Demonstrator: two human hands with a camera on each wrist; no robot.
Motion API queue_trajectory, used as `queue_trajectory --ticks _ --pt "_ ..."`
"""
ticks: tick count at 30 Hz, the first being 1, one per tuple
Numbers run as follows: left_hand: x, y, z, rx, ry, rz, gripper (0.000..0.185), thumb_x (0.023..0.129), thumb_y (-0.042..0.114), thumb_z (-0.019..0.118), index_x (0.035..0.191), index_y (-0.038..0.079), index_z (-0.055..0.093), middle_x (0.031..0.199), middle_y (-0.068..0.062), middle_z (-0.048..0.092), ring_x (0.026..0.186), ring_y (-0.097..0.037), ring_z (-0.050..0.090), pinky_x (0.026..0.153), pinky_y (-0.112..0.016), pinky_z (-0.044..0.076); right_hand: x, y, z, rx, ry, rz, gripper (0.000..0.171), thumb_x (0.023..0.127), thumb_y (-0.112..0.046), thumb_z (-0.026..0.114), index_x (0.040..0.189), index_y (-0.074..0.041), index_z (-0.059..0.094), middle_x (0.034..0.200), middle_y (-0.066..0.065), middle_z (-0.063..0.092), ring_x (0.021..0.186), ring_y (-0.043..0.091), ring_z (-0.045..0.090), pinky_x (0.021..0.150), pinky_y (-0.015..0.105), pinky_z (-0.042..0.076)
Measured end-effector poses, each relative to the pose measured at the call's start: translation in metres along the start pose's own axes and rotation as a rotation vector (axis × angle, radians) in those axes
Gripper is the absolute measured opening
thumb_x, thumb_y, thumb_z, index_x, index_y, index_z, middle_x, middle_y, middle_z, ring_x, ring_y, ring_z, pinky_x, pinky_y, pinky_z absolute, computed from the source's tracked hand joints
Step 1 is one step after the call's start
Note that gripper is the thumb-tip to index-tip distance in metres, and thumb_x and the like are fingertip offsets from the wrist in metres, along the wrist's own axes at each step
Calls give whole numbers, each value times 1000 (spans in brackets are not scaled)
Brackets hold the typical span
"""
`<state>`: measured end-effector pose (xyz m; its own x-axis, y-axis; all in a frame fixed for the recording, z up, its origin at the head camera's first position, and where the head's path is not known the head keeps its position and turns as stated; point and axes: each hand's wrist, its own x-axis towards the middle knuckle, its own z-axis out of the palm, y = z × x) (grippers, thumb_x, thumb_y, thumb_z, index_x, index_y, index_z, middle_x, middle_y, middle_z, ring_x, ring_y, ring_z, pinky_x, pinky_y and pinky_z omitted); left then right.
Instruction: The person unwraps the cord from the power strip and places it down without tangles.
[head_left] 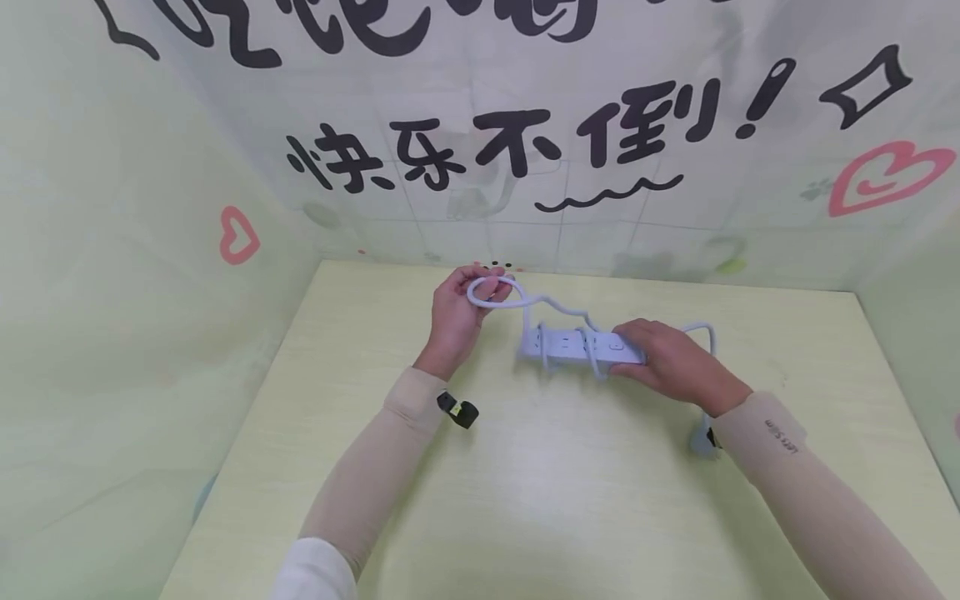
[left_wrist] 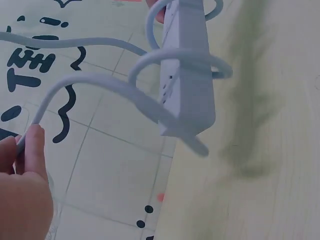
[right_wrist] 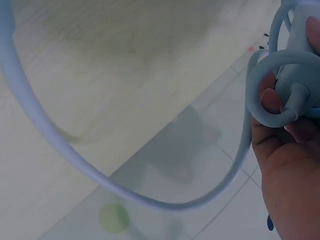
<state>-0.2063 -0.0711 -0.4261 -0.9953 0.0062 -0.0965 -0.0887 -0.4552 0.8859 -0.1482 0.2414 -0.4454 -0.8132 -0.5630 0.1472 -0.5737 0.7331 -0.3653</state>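
While the right hand (head_left: 675,362) curls its fingers and thumb round the right end of the white power strip (head_left: 581,344), that strip hangs just above the bench (head_left: 570,500), its long axis running left to right, so the free left end points toward the left hand (head_left: 461,312). The left hand, farther out and to the left, pinches a loop of the white cord (head_left: 498,298) between thumb and fingers; from there the cord runs right and winds in a few turns round the strip's body, then trails off past the right hand toward a grey plug (head_left: 703,437) lying near the right wrist. The right sleeve (head_left: 783,435) bears small lettering, too small to read surely. On the far wall (head_left: 525,150), bold black Chinese characters read 快乐不倒!, with pink hearts beside them.
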Motion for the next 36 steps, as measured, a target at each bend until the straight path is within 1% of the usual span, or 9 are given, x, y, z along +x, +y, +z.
queue_trajectory --ticks 3,8,11,17,23,25,28,31,36 --pt "0 2 -4 -122 -31 23 8 98 -1 61 100 6 59 105 -10 72 101 -21 75 94 -31 58 -1 3 0 -5 8 24 54 87 -24 82 128 4 62 120 18 70 100 29 67 86 48 57" --pt "-2 6 -6 -157 -72 41 9 100 -1 58 100 8 58 108 -10 69 107 -27 74 94 -33 59 -1 8 2 16 24 33 53 87 -22 82 129 4 62 122 20 70 104 32 68 88 51 57" --pt "0 8 -5 -131 -22 42 7 101 2 58 101 8 56 110 -11 66 109 -28 73 96 -31 58 -2 10 5 51 26 25 52 85 -20 83 128 1 63 122 17 70 105 31 67 91 50 55" --pt "6 11 -4 -103 149 64 4 103 5 56 102 5 52 109 -13 59 101 -24 75 99 -28 56 -4 10 7 141 -1 13 49 84 -18 84 128 -9 64 122 6 69 102 21 62 89 44 52" --pt "12 11 -9 -76 237 111 6 106 1 47 101 4 50 105 -9 55 98 -25 72 100 -31 57 -6 3 3 159 -38 25 48 86 -19 83 129 -12 64 124 3 68 103 19 60 89 43 51" --pt "14 11 -14 -40 266 133 10 105 -2 44 101 4 50 102 -8 54 96 -24 70 100 -31 57 -8 3 0 140 -41 42 48 86 -20 83 129 -12 64 125 4 68 104 20 60 90 43 51" --pt "16 13 -27 61 305 133 11 103 -6 43 106 2 50 101 -6 53 93 -20 68 100 -30 57 -11 4 -5 121 -21 55 48 87 -19 82 130 -11 63 127 7 67 106 22 61 91 46 50" --pt "17 15 -42 192 337 95 13 102 -7 46 113 0 49 101 -5 52 89 -16 66 98 -28 57 -15 8 -10 126 24 58 49 86 -16 82 131 -10 62 128 9 67 107 24 61 90 46 50" --pt "16 16 -62 412 349 38 17 104 5 51 120 3 48 101 -3 52 89 -14 65 94 -27 57 -19 15 -14 119 104 35 52 83 -11 83 130 -9 61 126 10 67 103 22 60 85 42 49"
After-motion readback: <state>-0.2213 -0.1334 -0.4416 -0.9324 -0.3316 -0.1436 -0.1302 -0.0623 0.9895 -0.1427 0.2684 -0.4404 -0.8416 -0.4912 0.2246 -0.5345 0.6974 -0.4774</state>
